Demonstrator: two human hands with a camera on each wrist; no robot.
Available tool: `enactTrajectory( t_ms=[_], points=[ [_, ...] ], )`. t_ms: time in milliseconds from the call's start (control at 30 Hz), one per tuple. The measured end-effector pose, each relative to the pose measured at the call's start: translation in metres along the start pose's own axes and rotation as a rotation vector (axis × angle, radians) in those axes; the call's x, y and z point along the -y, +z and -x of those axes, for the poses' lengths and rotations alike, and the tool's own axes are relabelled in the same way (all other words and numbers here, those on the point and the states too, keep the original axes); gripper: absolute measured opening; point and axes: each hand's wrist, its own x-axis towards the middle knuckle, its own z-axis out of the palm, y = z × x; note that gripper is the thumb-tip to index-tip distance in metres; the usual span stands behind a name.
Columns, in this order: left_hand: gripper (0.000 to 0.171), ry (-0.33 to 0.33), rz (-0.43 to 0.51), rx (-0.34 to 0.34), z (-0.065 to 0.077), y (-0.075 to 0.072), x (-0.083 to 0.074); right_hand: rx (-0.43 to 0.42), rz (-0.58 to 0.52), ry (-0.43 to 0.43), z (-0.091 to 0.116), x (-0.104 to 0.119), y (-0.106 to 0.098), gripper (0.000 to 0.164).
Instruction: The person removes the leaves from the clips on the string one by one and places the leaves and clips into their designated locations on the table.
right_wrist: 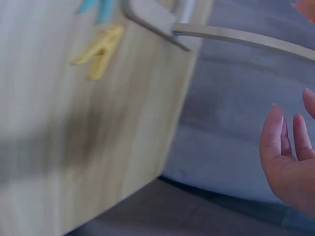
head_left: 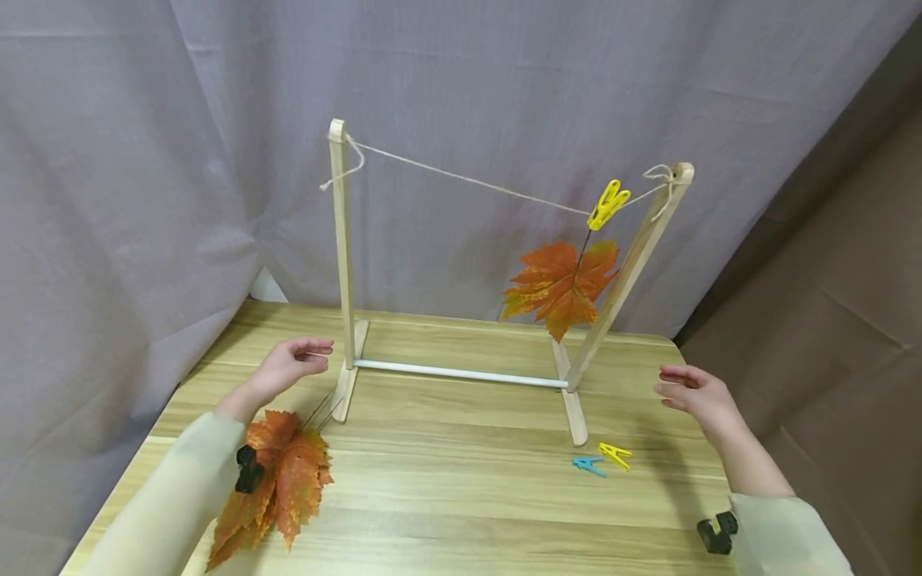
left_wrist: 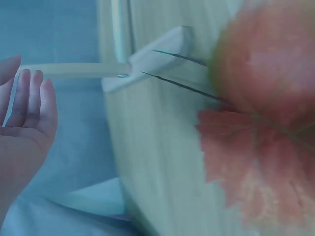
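My left hand [head_left: 291,364] hovers just left of the wooden stand's left post [head_left: 342,256], fingers loosely bent around nothing. Below that forearm, orange artificial maple leaves [head_left: 298,480] lie on the table, their thin dark stems reaching toward the stand's left foot. On the other side, my right hand [head_left: 699,396] is held in the air right of the stand, holding nothing. From the string [head_left: 468,180] between the posts hangs another maple leaf [head_left: 562,284], its stem clipped by a yellow clothespin [head_left: 608,205] near the right post [head_left: 630,276].
On the table [head_left: 446,496], a blue clothespin [head_left: 591,466] and a yellow clothespin [head_left: 615,457] lie in front of the stand's right foot [head_left: 574,412]. A white rod [head_left: 461,373] joins the two posts low down. Grey curtain [head_left: 461,80] hangs behind the table.
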Motion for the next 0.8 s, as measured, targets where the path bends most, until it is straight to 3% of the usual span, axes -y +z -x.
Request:
enactTrajectory(
  t_ms=[100,433,800],
  points=[
    [0.043,-0.001,-0.018,0.005,-0.003,0.000,-0.011,0.021,-0.085,-0.038,-0.001,0.013,-0.006,0.018],
    [0.044,0.045,-0.014,0.042,-0.015,-0.004,-0.040,0.051,-0.278,-0.129,-0.002,0.052,-0.020,0.027],
    [0.042,0.077,0.002,0.089,-0.022,-0.001,-0.072,0.075,-0.393,-0.237,-0.005,0.110,-0.036,0.032]
  ],
)
